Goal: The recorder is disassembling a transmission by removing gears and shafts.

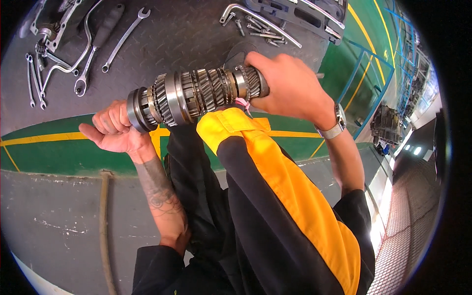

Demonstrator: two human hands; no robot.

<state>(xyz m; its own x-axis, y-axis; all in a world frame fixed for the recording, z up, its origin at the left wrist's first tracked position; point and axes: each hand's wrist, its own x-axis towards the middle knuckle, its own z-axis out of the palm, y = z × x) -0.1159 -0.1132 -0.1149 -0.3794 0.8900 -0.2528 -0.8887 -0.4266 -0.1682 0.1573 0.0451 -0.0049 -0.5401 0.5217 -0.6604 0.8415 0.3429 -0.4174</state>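
Note:
A gearbox shaft point(182, 97) carrying several helical gears and metal rings lies crosswise in front of me, just above my raised knee with its yellow trouser panel point(275, 157). My right hand point(292, 88) is wrapped round its right end, a watch on the wrist. At the left end, my left hand point(115, 127) is closed with curled fingers against the large end ring, thumb sticking out to the left. What its fingers grip behind that ring is partly hidden. A small pink scrap point(242, 102) shows under the shaft near the right hand.
On the dark metal worktop point(182, 29) beyond lie a combination wrench point(125, 42), a ratchet point(88, 64), smaller wrenches point(34, 81), several bolts point(263, 29), a bent bar point(265, 22) and a tool case point(305, 17). A hose-like tube point(104, 226) runs along the grey floor; a blue frame point(378, 98) stands right.

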